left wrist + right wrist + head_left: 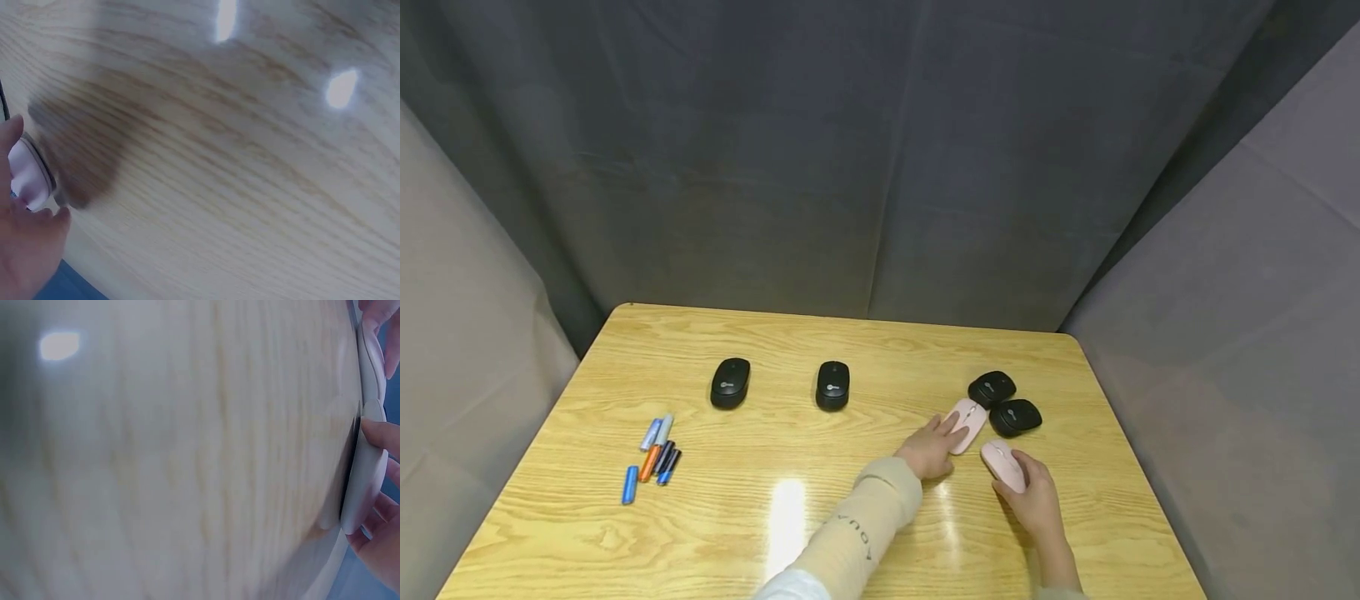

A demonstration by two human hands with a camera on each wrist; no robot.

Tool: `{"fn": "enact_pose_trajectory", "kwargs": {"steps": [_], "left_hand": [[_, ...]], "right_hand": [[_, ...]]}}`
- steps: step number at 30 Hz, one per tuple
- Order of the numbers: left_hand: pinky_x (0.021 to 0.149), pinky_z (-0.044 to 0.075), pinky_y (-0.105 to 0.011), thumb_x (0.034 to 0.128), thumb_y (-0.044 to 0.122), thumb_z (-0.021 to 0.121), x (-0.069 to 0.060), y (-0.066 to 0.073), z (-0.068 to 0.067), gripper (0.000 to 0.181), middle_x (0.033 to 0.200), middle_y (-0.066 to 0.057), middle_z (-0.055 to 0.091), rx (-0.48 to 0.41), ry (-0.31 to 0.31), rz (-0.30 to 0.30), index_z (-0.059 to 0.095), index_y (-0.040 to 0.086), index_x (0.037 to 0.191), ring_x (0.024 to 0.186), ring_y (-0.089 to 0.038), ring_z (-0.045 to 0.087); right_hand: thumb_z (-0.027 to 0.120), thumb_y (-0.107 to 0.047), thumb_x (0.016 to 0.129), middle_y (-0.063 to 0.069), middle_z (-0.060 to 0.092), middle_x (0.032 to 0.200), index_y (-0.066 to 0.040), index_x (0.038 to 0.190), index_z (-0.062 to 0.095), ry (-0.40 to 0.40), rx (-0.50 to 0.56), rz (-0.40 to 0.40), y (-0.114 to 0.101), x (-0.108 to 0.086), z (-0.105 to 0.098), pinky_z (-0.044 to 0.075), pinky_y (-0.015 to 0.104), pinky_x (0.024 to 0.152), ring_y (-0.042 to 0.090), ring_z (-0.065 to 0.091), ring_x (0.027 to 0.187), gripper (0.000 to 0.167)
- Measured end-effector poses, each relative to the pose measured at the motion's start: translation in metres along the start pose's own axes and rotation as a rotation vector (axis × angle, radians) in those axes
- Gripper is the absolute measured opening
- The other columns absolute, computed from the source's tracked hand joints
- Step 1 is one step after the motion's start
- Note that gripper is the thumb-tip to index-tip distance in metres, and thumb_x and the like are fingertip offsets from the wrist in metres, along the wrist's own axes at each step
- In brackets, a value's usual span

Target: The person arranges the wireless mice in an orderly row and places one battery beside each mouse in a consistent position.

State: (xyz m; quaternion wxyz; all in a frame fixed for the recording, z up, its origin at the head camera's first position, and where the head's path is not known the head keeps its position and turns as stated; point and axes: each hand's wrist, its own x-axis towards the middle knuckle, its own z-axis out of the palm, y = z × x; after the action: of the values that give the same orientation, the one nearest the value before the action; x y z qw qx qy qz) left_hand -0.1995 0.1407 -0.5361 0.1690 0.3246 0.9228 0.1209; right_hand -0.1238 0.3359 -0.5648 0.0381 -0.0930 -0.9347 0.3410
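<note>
Pink mouse (pixel 1000 461), just nearside of rightmost black mouse (pixel 1016 417): gripping with right hand (pixel 1036 496); resting left hand (pixel 928 448), seemingly unclenched, on second pink mouse (pixel 972 421) leftward of same; probably grouping, next calling for nudging closer.

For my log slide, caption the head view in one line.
Left hand touches one pink mouse, right hand grips another pink mouse; four black mice and markers lie on the table.
</note>
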Motion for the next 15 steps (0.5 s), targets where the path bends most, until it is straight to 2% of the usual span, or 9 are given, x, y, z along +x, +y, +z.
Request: {"fn": "enact_pose_trajectory", "kwargs": {"steps": [1,4,8,12,15], "left_hand": [[0.109,0.025,-0.033,0.0881,0.026,0.058,0.0,0.0,0.001,0.064,0.153,0.0,0.014,0.001,0.0,-0.001,0.027,0.024,0.145,0.137,-0.024,0.019],[0.108,0.025,-0.031,0.0886,0.025,0.058,0.002,-0.003,0.005,0.058,0.151,-0.002,0.02,0.005,0.052,0.018,0.035,0.021,0.142,0.136,-0.023,0.023],[0.104,0.033,-0.032,0.087,0.026,0.06,0.003,-0.008,0.011,0.044,0.139,-0.006,0.039,0.03,0.172,0.047,0.051,0.017,0.129,0.128,-0.026,0.037],[0.09,0.045,-0.026,0.0852,0.031,0.062,-0.001,-0.009,0.015,0.028,0.114,-0.004,0.051,0.107,0.278,0.044,0.062,0.016,0.109,0.108,-0.021,0.051],[0.076,0.049,-0.021,0.0841,0.032,0.064,-0.003,-0.008,0.02,0.024,0.103,-0.003,0.053,0.148,0.349,0.027,0.066,0.015,0.101,0.092,-0.017,0.054]], "right_hand": [[0.073,-0.01,0.075,0.029,0.041,0.128,0.002,0.129,0.044,-0.003,-0.002,0.003,0.0,0.0,0.0,0.034,0.052,0.098,0.043,0.039,0.118,0.063],[0.072,-0.01,0.076,0.029,0.04,0.128,0.002,0.13,0.043,-0.008,-0.002,0.007,0.001,0.0,0.0,0.033,0.053,0.098,0.043,0.039,0.118,0.063],[0.072,-0.011,0.076,0.029,0.04,0.128,0.002,0.13,0.042,-0.005,0.002,0.004,0.002,0.0,0.001,0.033,0.053,0.098,0.044,0.039,0.118,0.063],[0.072,-0.011,0.075,0.029,0.042,0.126,0.002,0.129,0.044,0.011,0.001,-0.006,0.001,0.001,0.002,0.035,0.053,0.096,0.044,0.041,0.116,0.062],[0.073,-0.01,0.075,0.029,0.042,0.126,0.002,0.129,0.044,0.013,0.0,-0.011,0.0,0.002,0.002,0.035,0.053,0.096,0.044,0.041,0.116,0.063]]}}
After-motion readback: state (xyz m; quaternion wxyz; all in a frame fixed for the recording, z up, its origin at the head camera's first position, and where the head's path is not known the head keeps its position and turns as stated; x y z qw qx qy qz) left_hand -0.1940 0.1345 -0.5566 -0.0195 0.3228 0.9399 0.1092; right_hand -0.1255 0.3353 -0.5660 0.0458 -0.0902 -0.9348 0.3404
